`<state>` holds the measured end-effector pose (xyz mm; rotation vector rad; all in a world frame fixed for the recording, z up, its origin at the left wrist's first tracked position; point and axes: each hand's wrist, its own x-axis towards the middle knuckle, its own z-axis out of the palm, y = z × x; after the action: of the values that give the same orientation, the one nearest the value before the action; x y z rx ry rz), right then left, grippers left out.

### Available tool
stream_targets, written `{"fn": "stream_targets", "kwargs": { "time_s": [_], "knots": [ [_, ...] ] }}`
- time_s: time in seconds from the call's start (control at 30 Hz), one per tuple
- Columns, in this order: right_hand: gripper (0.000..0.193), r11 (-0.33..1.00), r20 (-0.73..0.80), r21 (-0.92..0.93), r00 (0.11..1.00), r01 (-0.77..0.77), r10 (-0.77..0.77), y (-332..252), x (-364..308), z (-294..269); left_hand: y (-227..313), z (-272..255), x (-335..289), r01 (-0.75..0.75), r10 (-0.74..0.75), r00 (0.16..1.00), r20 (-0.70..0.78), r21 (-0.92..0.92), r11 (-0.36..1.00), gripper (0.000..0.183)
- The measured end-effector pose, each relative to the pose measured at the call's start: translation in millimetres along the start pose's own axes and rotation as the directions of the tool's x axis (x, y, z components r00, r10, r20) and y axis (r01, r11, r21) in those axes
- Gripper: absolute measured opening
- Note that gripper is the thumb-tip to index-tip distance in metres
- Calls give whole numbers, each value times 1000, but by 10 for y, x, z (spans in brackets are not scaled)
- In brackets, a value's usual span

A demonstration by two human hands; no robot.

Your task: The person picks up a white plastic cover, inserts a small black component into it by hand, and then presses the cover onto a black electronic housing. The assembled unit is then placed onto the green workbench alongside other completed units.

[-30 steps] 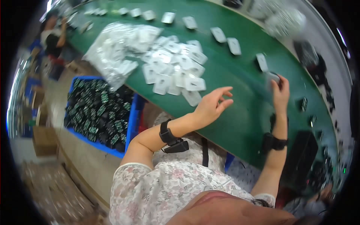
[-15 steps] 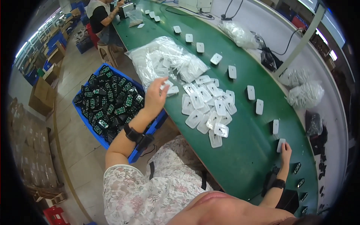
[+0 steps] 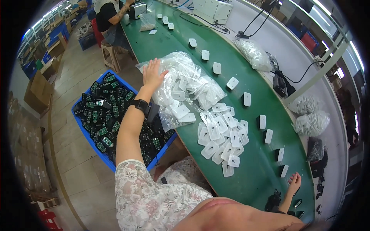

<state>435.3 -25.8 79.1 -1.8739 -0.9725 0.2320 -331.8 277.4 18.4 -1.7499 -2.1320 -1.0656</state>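
Note:
My left hand (image 3: 153, 73) is spread flat, fingers apart, on the far edge of a clear plastic bag (image 3: 171, 63) filled with white rectangular covers. Some covers (image 3: 180, 111) spill from the bag's near side. Closer to me lies a loose pile of white covers (image 3: 221, 131), each with a small dark mark. At the right, my right hand (image 3: 295, 184) hovers with loosely curled fingers and nothing visible in them. Just beyond it stands a black housing topped with a white cover (image 3: 284, 171), the nearest of a row along the table. Past my right wrist lie open black housings (image 3: 298, 203).
A blue crate (image 3: 92, 145) of black housings with green circuit boards stands left of the green table (image 3: 254, 169). Along the back wall lie plastic bundles (image 3: 312, 115), black cables and a white box (image 3: 213, 10). A co-worker (image 3: 110, 15) sits at the far end.
My left hand has moved away from the spilled covers onto the bag's far side and opened. My right hand has let go of the white-topped housing and drawn back toward me.

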Motion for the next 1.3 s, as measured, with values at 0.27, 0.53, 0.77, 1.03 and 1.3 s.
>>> {"fn": "stream_targets", "kwargs": {
  "time_s": [0.27, 0.53, 0.77, 1.03, 1.3],
  "knots": [
    [23, 999, 88, 33, 995, 32, -35, -629, -155, 516, 177, -31, -207, -198, 194, 978, -71, -53, 979, 40],
    [21, 985, 230, -13, 959, 170, -163, -921, -277, 1223, 463, -12, -367, -219, 209, 974, -91, -129, 967, 34],
    [17, 979, 324, 16, 925, 204, -198, -1488, -352, 1621, 739, 45, -264, -154, 139, 985, -100, -162, 975, 24],
    [12, 932, 367, -73, 878, 355, -306, -1761, -473, 1583, 266, 392, 970, -13, 2, 999, -35, -313, 950, 28],
    [13, 963, 313, -97, 926, 251, -210, -1308, -704, 1287, 535, 960, 1540, 303, -301, 757, 581, 96, 948, 60]
  ]
}}
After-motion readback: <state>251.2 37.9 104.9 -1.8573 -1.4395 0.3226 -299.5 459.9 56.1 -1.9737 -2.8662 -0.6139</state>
